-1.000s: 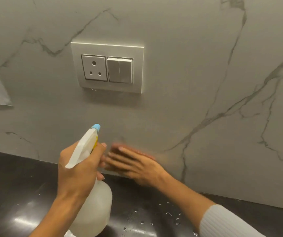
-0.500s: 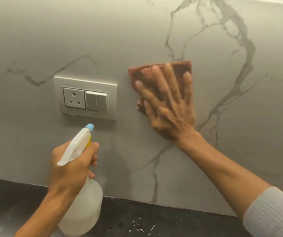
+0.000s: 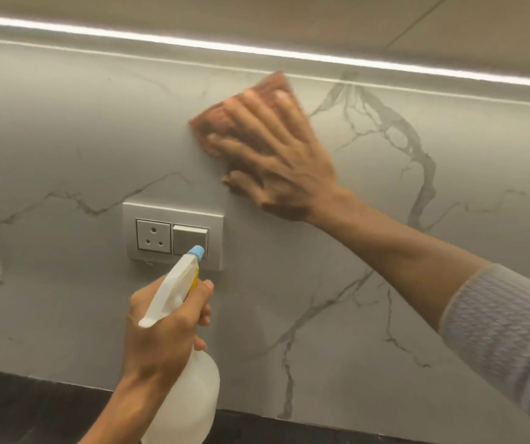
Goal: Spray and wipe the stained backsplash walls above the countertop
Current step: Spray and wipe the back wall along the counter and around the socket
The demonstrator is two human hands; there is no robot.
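Higher on the backsplash (image 3: pixel 65 129) than 0.5 s ago, the right hand (image 3: pixel 283 161) now presses the brown cloth (image 3: pixel 219 120) flat with straight, spread fingers, just under the light strip (image 3: pixel 257 51) and above the socket plate (image 3: pixel 174 238). The left hand (image 3: pixel 158 341) grips the spray bottle (image 3: pixel 190 402) by its neck with curled fingers, and the nozzle (image 3: pixel 196 251) points toward the socket plate. I judge 1 risk: a squeeze now can wet the socket. Motion blur hides the cloth's edges and any stains, and the bottle's base is cut off.
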